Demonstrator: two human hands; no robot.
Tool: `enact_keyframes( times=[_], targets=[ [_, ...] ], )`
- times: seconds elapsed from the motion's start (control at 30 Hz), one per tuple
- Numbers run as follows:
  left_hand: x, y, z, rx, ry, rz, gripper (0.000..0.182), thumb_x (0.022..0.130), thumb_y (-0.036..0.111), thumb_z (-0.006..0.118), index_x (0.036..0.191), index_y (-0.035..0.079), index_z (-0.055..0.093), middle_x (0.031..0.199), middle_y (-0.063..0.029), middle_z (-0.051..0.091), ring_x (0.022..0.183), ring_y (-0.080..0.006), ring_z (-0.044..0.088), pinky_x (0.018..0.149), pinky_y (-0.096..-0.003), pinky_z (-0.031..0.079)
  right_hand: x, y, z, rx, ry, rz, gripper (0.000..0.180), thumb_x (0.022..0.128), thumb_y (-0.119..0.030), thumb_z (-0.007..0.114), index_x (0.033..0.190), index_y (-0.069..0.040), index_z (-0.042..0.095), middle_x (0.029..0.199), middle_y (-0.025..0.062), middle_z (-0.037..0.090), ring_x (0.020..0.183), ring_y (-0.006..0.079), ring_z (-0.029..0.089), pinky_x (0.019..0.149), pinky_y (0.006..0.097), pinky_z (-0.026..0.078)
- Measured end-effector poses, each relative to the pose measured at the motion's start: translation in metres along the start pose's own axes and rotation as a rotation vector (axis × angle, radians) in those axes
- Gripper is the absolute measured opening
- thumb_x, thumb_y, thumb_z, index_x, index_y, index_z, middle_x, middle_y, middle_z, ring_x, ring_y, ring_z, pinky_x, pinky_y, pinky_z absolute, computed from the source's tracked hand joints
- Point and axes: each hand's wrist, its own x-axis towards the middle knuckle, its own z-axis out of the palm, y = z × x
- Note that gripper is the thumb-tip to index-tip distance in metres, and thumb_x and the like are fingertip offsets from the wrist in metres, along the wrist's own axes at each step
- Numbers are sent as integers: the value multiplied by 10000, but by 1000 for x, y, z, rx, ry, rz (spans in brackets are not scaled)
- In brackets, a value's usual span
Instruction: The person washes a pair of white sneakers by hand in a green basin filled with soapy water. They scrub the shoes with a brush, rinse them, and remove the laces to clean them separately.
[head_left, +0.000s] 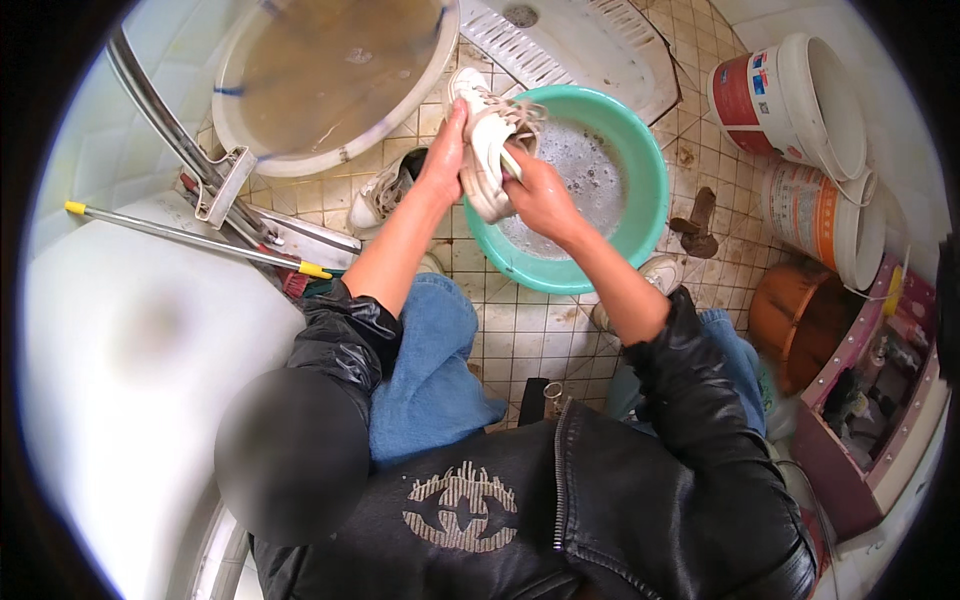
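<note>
A wet white lace-up sneaker (487, 135) is held tilted over the left rim of a green plastic basin (651, 187), toe pointing away from me. My left hand (448, 154) grips it along its left side. At the shoe's opening, my right hand (544, 195) has its fingers closed around a thin pale strip (513, 166) that looks like a handle; its far end is hidden by the shoe. Cloudy water with suds (581, 176) fills part of the basin. Another sneaker (375, 195) rests on the tiled floor, partly behind my left forearm.
A large white tub (225, 127) of brown water stands at the far left. Beyond the basin is a white squat toilet (637, 52). Plastic buckets (806, 105), an orange-brown container (780, 315) and a brown object (699, 225) lie right. A yellow-ended pole (187, 236) crosses the left.
</note>
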Motion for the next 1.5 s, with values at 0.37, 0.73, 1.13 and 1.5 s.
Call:
enact_keyframes(
  times=[0.37, 0.73, 1.13, 1.5],
  targets=[
    [-5, 4, 20, -105, -44, 111, 597, 911, 525, 373, 1221, 26, 480, 1117, -131, 591, 983, -237, 587, 901, -355, 459, -36, -13, -14, -98, -12, -71, 407, 749, 44, 509, 1149, -23, 539, 1131, 158, 571, 1046, 331, 546, 867, 371, 429],
    [35, -1, 20, 543, -29, 378, 611, 862, 305, 594, 1335, 28, 323, 1258, -138, 478, 1113, -228, 496, 905, -328, 433, -98, 79, -82, -287, -109, -47, 562, 683, 131, 460, 1218, -37, 500, 1260, 170, 498, 1175, 345, 463, 990, 395, 370],
    [66, -155, 9, 2131, 83, 579, 816, 760, 382, 635, 1419, 342, 156, 1327, -218, 332, 1221, -346, 362, 1009, -565, 192, -134, 187, -41, -1046, -233, 448, 777, 715, -295, 673, 1305, 42, 296, 1359, 258, 309, 1284, 399, 270, 1001, 542, 271],
    [92, -157, -3, 2082, -17, 569, 698, 729, 189, 630, 1361, 249, 339, 1180, -157, 453, 1120, -324, 440, 944, -517, 305, -108, 180, -33, -620, 408, 446, 648, 711, -192, 692, 1227, 47, 382, 1334, 277, 320, 1243, 423, 313, 1017, 492, 273]
  ],
)
